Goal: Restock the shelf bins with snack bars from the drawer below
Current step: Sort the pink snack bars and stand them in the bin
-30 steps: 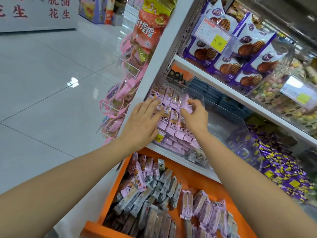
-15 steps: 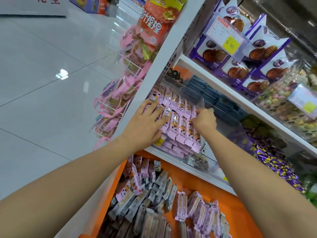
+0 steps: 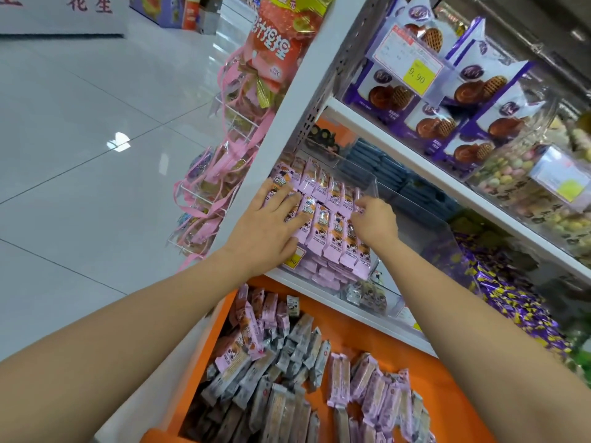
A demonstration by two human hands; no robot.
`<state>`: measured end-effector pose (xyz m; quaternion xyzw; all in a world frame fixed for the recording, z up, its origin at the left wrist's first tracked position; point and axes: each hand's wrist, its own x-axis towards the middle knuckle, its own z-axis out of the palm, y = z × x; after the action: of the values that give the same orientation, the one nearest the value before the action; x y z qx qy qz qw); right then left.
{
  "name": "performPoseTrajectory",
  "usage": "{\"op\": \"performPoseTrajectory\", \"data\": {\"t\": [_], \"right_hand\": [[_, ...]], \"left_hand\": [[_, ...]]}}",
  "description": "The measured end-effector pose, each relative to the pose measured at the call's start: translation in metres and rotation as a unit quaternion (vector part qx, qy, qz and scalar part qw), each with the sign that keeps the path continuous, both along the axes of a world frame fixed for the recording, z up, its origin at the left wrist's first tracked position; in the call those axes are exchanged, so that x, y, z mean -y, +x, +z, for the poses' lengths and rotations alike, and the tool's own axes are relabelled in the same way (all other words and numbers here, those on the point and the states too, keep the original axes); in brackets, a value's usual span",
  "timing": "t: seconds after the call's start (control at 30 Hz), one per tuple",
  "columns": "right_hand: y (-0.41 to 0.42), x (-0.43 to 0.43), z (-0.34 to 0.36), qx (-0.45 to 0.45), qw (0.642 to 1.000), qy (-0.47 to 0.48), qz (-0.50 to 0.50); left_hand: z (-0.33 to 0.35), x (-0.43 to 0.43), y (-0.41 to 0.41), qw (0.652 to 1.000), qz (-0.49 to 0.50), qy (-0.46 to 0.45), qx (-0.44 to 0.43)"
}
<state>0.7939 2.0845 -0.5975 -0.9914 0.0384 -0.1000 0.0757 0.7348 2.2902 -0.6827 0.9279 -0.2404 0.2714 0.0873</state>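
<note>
1. Pressing on the bars point(image 3: 332, 241), the left hand point(image 3: 271, 225) lies flat with its fingers spread and pointing toward 1 o'clock, covering the left columns of the stack.
2. The right hand point(image 3: 374, 222) is at 3 o'clock of the left one. Its fingers curl down onto the top ends of the rightmost bars; I cannot tell whether they pinch one or only touch.
3. The bars are pink packs in two neat rows, tilted back, inside a clear bin point(image 3: 367, 183) at the picture's centre. More pink packs lie beneath them behind the bin's front wall.
4. A yellow tag point(image 3: 292, 259) on the bin's front shows partly beside the left wrist.
5. The orange drawer point(image 3: 393, 343) stands open at 6 o'clock, below the bin. It holds loose bars point(image 3: 281, 362): grey and pink packs heaped at its left, pink ones at its right, bare orange between.
6. Waffle packs point(image 3: 479, 91) fill the upper shelf at 1 o'clock, with a price card point(image 3: 412, 65) reading 9.90.
7. Purple candies point(image 3: 499, 282) lie at 4 o'clock, and a rack point(image 3: 217, 174) of pink ribbons hangs at 10 o'clock.
</note>
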Motion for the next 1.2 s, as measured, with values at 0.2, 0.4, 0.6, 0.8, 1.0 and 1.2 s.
{"op": "performPoseTrajectory", "data": {"t": [0.2, 0.4, 0.6, 0.8, 1.0, 1.2], "right_hand": [[-0.058, 0.011, 0.002, 0.010, 0.970, 0.118, 0.214], [-0.118, 0.060, -0.022, -0.031, 0.941, 0.187, 0.281], [-0.150, 0.132, -0.094, -0.146, 0.940, 0.172, 0.255], [-0.154, 0.212, -0.172, -0.231, 0.964, 0.094, 0.090], [-0.153, 0.279, -0.240, -0.397, 0.917, 0.038, -0.022], [-0.145, 0.299, -0.287, -0.421, 0.906, 0.019, -0.035]], "left_hand": [[0.014, 0.022, -0.025, 0.997, -0.024, -0.018, 0.066], [-0.004, 0.055, -0.061, 0.988, -0.152, 0.034, 0.023], [-0.059, 0.101, -0.084, 0.961, -0.185, 0.117, -0.168], [-0.115, 0.160, -0.084, 0.911, -0.149, 0.151, -0.354], [-0.167, 0.217, -0.073, 0.862, -0.135, 0.227, -0.432], [-0.210, 0.257, -0.057, 0.851, -0.128, 0.233, -0.453]]}}
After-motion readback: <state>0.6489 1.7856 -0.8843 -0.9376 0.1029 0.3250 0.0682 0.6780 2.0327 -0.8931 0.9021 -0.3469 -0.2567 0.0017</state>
